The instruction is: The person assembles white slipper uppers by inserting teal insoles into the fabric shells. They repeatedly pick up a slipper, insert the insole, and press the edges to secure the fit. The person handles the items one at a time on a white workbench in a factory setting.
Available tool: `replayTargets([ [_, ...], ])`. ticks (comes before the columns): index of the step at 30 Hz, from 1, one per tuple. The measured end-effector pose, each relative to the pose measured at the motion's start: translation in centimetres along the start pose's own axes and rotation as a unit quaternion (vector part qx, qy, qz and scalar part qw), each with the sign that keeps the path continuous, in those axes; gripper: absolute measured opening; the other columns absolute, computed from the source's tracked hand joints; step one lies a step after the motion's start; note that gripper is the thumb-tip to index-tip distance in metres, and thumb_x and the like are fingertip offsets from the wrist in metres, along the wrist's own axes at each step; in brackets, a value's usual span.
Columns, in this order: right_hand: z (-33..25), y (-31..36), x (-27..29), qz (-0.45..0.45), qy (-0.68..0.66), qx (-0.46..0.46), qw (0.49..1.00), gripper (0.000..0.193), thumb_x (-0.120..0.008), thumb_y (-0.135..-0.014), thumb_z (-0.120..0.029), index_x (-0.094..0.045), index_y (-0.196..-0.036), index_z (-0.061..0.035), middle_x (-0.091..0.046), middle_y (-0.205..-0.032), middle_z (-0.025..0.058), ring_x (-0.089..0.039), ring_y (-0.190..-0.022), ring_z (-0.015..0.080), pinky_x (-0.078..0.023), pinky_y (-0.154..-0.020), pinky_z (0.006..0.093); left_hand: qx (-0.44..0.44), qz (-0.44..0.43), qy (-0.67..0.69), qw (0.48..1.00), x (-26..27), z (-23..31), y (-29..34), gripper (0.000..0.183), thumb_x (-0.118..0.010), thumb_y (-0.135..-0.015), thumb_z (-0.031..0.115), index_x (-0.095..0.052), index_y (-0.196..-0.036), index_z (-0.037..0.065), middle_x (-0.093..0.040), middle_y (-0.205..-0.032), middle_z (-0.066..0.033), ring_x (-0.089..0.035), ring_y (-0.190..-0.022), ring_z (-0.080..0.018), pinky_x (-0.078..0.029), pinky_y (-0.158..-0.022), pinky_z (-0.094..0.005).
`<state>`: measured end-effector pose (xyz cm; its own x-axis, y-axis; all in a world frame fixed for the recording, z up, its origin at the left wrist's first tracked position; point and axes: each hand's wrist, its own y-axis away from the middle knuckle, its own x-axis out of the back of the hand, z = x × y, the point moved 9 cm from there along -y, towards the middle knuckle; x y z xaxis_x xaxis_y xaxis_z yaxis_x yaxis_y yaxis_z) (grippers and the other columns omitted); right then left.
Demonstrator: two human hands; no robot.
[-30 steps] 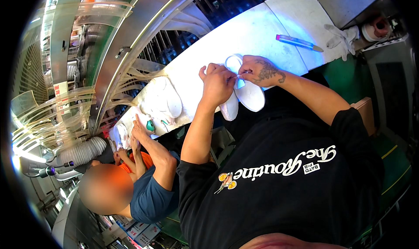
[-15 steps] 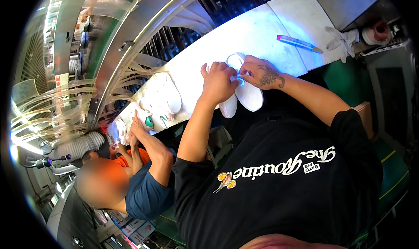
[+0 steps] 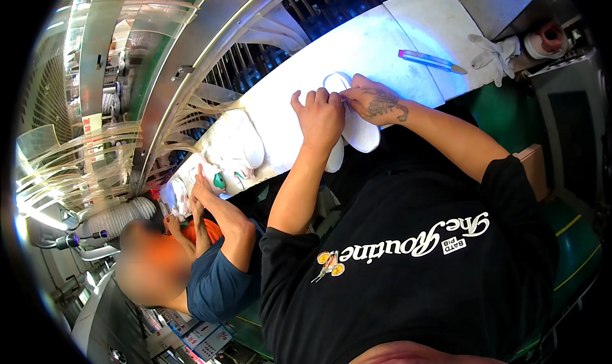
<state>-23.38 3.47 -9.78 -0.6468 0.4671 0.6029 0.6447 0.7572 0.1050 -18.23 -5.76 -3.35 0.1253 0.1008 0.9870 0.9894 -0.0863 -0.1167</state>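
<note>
My left hand [image 3: 322, 120] and my right hand [image 3: 375, 102] meet over a white shoe [image 3: 362, 134] at the table's near edge. Fingertips of both are pinched together and almost touching. Whatever lies between them is covered by the fingers. One finger of the left hand sticks out to the left. The shoe's rounded white end points toward me, and a pale loop-like rim [image 3: 336, 78] shows beyond the hands. Beside it, partly under my left wrist, is a second white shoe [image 3: 335, 159].
A brush [image 3: 432, 61] and white gloves [image 3: 494, 58] lie to the right on the white table [image 3: 382, 39], near a round container [image 3: 547, 44]. More white shoes [image 3: 237, 144] stand on the left. A co-worker's hand [image 3: 203, 189] works there. Clear flexible strips [image 3: 210, 106] hang behind.
Both my hands have shifted slightly and drawn closer together, and the left hand has turned a little. The view has moved a bit. The co-worker's head has moved slightly.
</note>
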Motion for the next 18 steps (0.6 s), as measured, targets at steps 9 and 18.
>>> replayTargets([
  [9,0.5,0.1,0.4,-0.057,-0.049,-0.011,0.997,0.023,-0.079,-0.098,-0.027,-0.080,-0.114,-0.0110,-0.064,-0.114,0.0118,-0.064,-0.113,0.0293,-0.052,-0.103,0.0414,-0.028,-0.067,0.065,0.995,1.3,0.2,2.5,0.019,-0.075,-0.094,0.027,-0.082,-0.102,0.011,-0.069,-0.110,-0.0085,-0.060,-0.121,-0.0288,-0.031,-0.117,-0.0679],
  [18,0.3,0.8,0.5,0.088,-0.029,-0.036,0.995,0.021,-0.078,-0.099,-0.027,-0.082,-0.111,-0.0095,-0.061,-0.116,0.0113,-0.063,-0.111,0.0271,-0.053,-0.100,0.0389,0.091,0.068,0.129,0.985,2.0,-4.9,1.8,0.024,-0.085,-0.085,0.025,-0.084,-0.102,0.008,-0.068,-0.116,-0.0127,-0.056,-0.123,-0.0361,-0.045,-0.106,-0.0523],
])
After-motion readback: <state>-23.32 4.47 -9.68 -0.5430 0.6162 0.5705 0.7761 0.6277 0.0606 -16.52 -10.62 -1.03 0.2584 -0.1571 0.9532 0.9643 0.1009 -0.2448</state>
